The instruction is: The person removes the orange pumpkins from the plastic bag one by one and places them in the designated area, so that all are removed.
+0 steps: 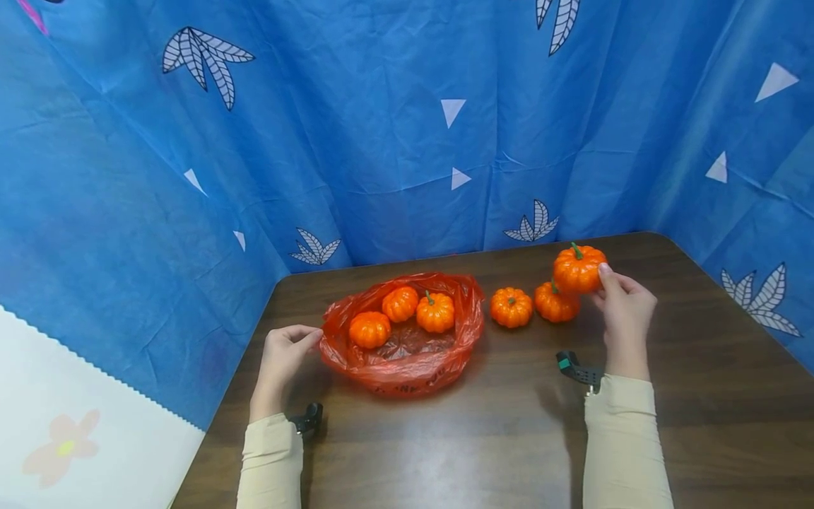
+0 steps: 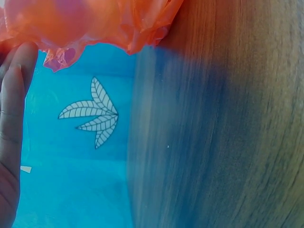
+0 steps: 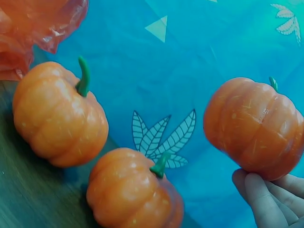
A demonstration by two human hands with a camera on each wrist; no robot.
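A red plastic bag [image 1: 407, 375] lies wide open on the wooden table, with three small orange pumpkins inside, among them one with a green stem [image 1: 435, 313]. My left hand [image 1: 282, 360] pinches the bag's left rim between thumb and fingers. Raised over the table at the right, my right hand [image 1: 625, 311] holds another orange pumpkin [image 1: 577, 270] by its lower right side; the right wrist view shows this held pumpkin [image 3: 254, 128] with the fingertips beneath it. Two more pumpkins, a left one [image 1: 511, 307] and a right one [image 1: 556, 302], sit on the table between the bag and that hand.
Blue curtains [image 1: 394, 141] with white leaf and triangle prints surround the wooden table [image 1: 470, 438] at the back and sides. A white cloth [image 1: 95, 396] with a scalloped edge hangs at the lower left. Each wrist carries a black camera mount, such as the right one [image 1: 579, 369].
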